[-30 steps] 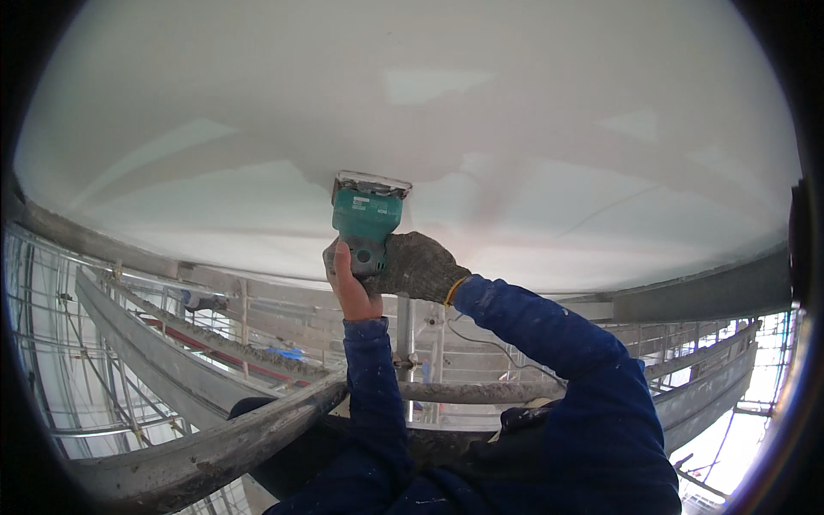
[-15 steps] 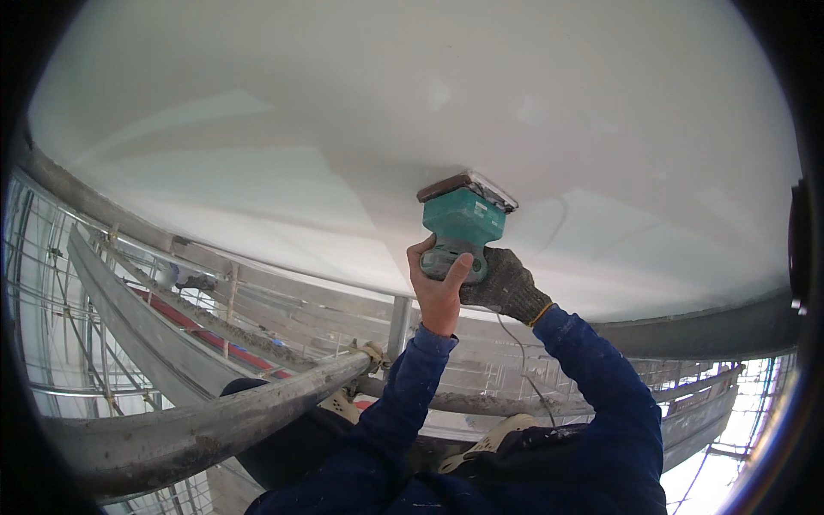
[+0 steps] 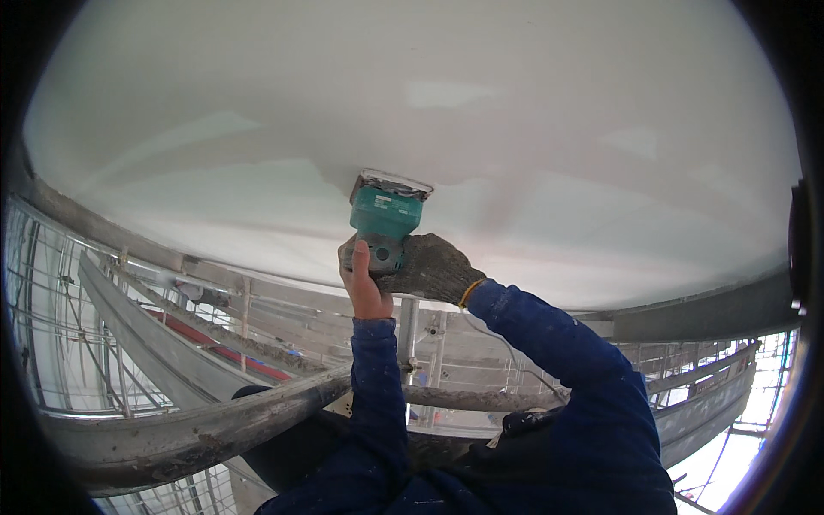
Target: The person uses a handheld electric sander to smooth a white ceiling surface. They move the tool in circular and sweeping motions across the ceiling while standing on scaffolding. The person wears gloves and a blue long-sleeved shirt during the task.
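Note:
A teal and grey electric sander [image 3: 386,211] is held up with its flat pad against a smooth white overhead surface [image 3: 532,129]. My bare left hand [image 3: 367,287] grips the sander's grey lower body, thumb lying up along it. On the right side of that same body, my right hand [image 3: 433,268], in a dark knitted glove with a yellow cuff, is wrapped round it. The gloved fingertips are largely hidden behind the tool. A thin grey cord [image 3: 506,345] hangs below the right wrist.
A thick metal pipe [image 3: 206,429] crosses at the lower left, close to my left arm. Scaffold planks [image 3: 163,335] and rails run beyond it, with more planks [image 3: 704,412] at the right. A metal post [image 3: 408,330] stands below my hands.
Both hands have moved the sander to the left along the white surface, and it has turned slightly. My right arm now reaches further across.

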